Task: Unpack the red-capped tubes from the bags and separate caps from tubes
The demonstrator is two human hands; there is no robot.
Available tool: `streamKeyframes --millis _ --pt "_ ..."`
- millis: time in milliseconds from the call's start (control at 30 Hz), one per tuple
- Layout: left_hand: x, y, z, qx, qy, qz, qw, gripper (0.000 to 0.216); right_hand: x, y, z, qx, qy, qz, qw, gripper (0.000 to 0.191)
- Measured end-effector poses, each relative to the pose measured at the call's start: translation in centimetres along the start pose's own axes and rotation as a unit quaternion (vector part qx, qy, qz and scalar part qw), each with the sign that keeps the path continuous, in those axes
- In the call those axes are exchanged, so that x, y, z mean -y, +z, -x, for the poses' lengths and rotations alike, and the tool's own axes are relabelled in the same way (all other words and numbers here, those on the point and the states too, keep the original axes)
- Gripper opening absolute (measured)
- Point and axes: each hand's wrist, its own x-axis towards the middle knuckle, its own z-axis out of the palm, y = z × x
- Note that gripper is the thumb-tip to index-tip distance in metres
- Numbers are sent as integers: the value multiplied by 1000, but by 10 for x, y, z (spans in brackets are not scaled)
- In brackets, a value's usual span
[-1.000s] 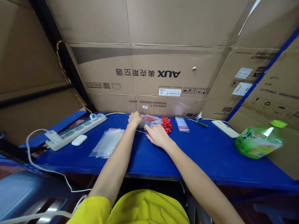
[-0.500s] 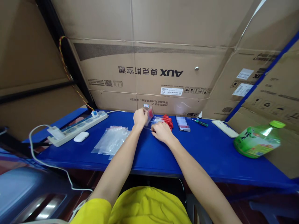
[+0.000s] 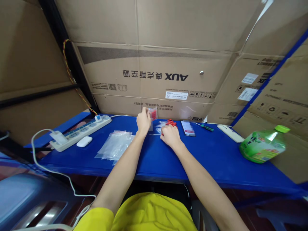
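Note:
My left hand (image 3: 143,122) is closed on a small clear plastic bag (image 3: 153,113), held upright, with red pieces showing inside it. Just to the right lies a pile of thin pale rods with red handles (image 3: 171,122); they look like small screwdrivers. My right hand (image 3: 170,134) rests at the near side of this pile, fingers curled down, and partly covers it. A thin pale shaft reaches left from its fingertips, but what they grip is hidden. Left of my left forearm, several flat clear bags (image 3: 115,145) lie in an overlapping stack on the blue table (image 3: 158,160).
A phone (image 3: 188,128) and a green-handled screwdriver (image 3: 205,127) lie right of the pile. Farther right are a white power strip (image 3: 230,133) and a green bottle (image 3: 264,144). At left are a long power strip (image 3: 81,131) and a white earbud case (image 3: 84,141). Cardboard (image 3: 154,57) walls the back.
My right hand has shifted slightly right and nearer, over the red handles, uncovering more of the pale shafts. The bag in my left hand has tilted more upright.

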Motion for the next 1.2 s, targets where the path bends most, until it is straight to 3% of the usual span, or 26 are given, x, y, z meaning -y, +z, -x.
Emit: streamKeyframes --millis 333,533,667,767,867,933,1067,1133,1200 --pt "-4 -2 3 -23 14 27 999 28 -7 -2 1 5 -10 -1 1000 20" --pt "-6 1 2 -81 9 151 985 17 -16 -8 3 51 34 -30 998 13" --pt "-5 6 0 -104 -34 211 971 10 -23 -6 2 10 32 -66 997 28" --pt "-3 9 -3 -75 -66 239 966 12 -32 -1 -1 -33 49 -175 983 23" --pt "-1 13 -5 -54 -104 270 956 16 -42 5 -9 -136 123 -316 931 22" --pt "-1 16 -5 -40 -117 307 944 18 -49 8 -16 -194 152 -431 868 34" --pt "-4 22 -1 50 -98 384 917 14 -56 13 -25 -168 146 -652 725 57" --pt "-4 24 1 94 -73 392 912 11 -56 15 -26 -150 141 -697 687 59" --pt "-3 26 2 124 -46 359 924 11 -56 17 -26 -159 146 -712 668 56"
